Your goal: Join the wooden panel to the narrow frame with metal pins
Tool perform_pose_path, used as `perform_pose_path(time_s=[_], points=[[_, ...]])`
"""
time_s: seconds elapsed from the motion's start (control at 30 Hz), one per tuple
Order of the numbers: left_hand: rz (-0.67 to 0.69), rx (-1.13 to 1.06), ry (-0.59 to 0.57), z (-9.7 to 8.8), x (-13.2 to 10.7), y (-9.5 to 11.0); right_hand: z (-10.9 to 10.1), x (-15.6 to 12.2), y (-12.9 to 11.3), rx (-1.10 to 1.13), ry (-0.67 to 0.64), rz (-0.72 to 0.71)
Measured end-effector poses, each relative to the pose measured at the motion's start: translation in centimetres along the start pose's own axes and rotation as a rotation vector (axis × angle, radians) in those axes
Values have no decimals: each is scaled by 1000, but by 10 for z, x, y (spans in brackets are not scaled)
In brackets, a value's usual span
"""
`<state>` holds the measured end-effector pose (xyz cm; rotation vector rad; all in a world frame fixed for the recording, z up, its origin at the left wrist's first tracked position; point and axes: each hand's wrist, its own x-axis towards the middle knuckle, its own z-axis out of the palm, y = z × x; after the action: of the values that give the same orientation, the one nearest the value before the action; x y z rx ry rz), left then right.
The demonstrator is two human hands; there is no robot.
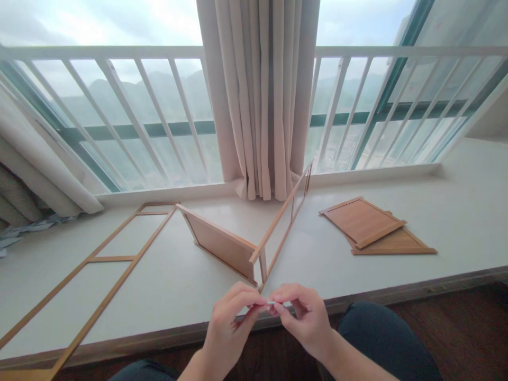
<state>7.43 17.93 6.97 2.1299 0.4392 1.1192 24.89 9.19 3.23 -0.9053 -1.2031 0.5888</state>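
Close together at the ledge's front edge, both my hands pinch one small, thin, pale piece, too small to make out its kind. My left hand has thumb and forefinger closed at its left end. The fingertips of my right hand close around its other end. Just beyond them, a wooden panel stands on its long edge. It meets a narrow wooden frame that stretches back toward the curtain. The fingers partly cover the near corner of that frame.
A long wooden ladder-like frame lies on the left of the white ledge. Two wooden panels overlap at right. A beige curtain hangs before the white railing. My knee is below the ledge.
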Motion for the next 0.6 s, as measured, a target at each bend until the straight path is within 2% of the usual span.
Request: perform_pose_path(time_s=[0.2, 0.27, 0.33, 0.5, 0.6], points=[[29, 6, -71, -14, 12, 5, -15, 14, -13, -240, -172, -215], [65, 38, -94, -17, 16, 5, -18, 19, -17, -296, -185, -259], [122, 101, -55, -19, 19, 5, -21, 23, -19, -350, -142, -285], [228, 423, 178, -23, 27, 3, -31, 28, -16, -540, 69, -265], [223, 558, 191, -23, 33, -2, -33, 31, -14, -627, 108, -255]])
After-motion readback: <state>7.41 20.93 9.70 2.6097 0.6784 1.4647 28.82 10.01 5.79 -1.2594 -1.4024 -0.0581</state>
